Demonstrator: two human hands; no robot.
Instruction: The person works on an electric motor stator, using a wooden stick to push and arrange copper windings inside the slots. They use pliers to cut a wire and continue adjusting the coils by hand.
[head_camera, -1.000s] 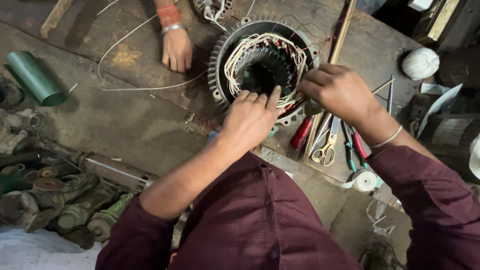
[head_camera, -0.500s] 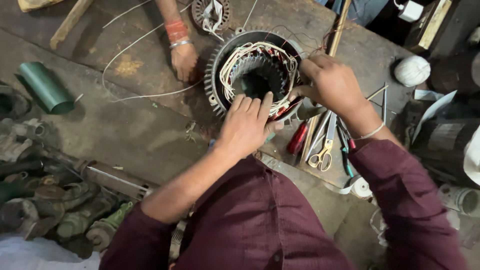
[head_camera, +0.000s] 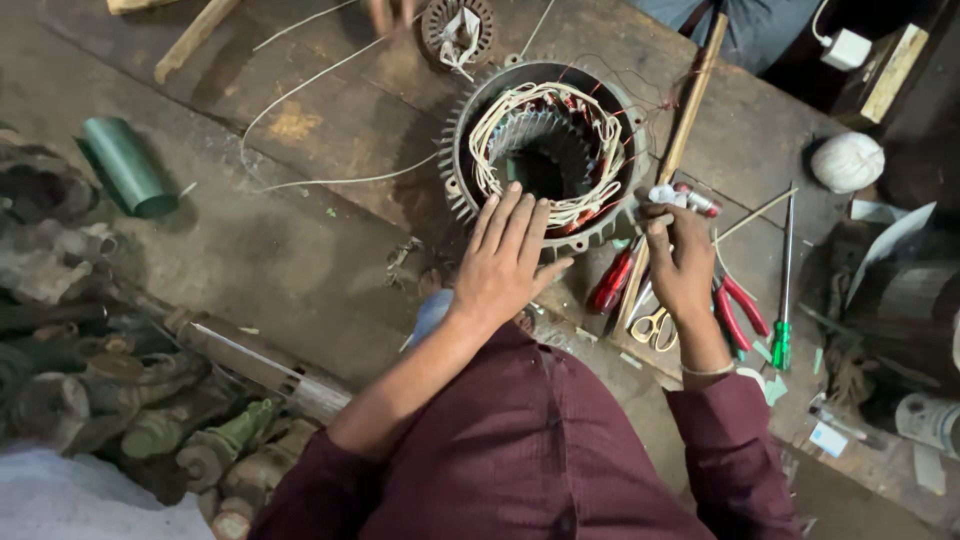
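A round motor stator (head_camera: 462, 190) with cream winding wires (head_camera: 590, 205) lies on the wooden bench. My left hand (head_camera: 505, 258) rests flat on its near rim, fingers spread and pointing into the bore. My right hand (head_camera: 682, 262) is just off the stator's right edge, fingers closed round a small red and white tool (head_camera: 688, 197) whose tip points up. Below that hand lie a red-handled screwdriver (head_camera: 612, 284), yellow-handled scissors (head_camera: 655, 326) and red pliers (head_camera: 738, 308).
A wooden stick (head_camera: 690, 105) leans past the stator's right side. A green screwdriver (head_camera: 782, 300) and a white string ball (head_camera: 848, 162) lie at right. A green tube (head_camera: 125, 165) and old metal parts (head_camera: 110, 390) are at left. Another person's hand (head_camera: 390, 14) shows at the top edge.
My right hand has come off the stator's rim and drawn back to its right side with the small tool. The other person's hand has pulled away to the top edge.
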